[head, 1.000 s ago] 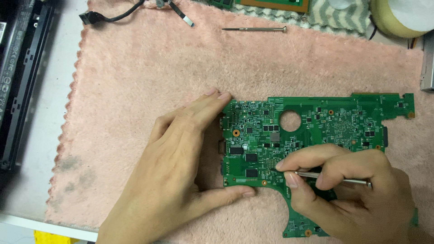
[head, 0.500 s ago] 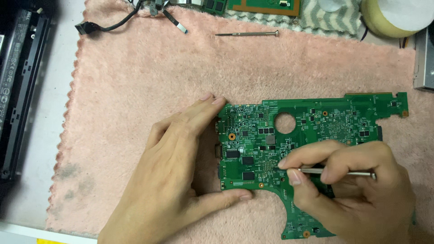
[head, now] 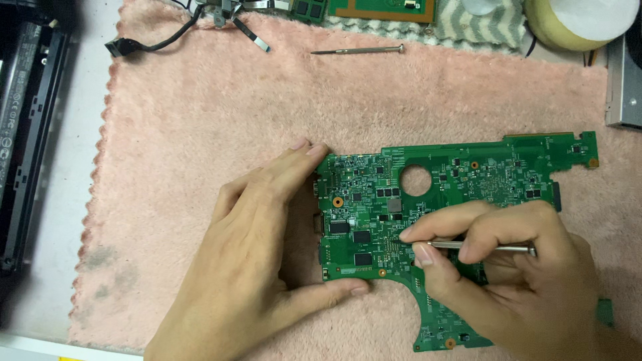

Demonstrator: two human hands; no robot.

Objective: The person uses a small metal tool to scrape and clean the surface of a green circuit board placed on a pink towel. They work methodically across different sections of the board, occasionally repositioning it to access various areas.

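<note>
A green circuit board [head: 468, 180] with a round hole lies flat on a pink fluffy towel [head: 221, 113]. My left hand [head: 254, 267] rests flat on the towel, its fingertips against the board's left edge and its thumb along the lower edge. My right hand [head: 515, 267] lies over the board's lower right part. It pinches a thin metal tool [head: 491, 247] between thumb and fingers. The tool's tip is hidden under my fingertips near the middle of the board.
A slim screwdriver [head: 358, 49] lies on the towel at the top. A black cable with a connector [head: 154, 41] sits at the top left. A black laptop case [head: 27, 127] fills the left edge. A roll of tape [head: 578, 23] and other boards sit along the top.
The view has drifted slightly, so everything sits a little higher and more to the left in the frame. Both hands keep their places on the board.
</note>
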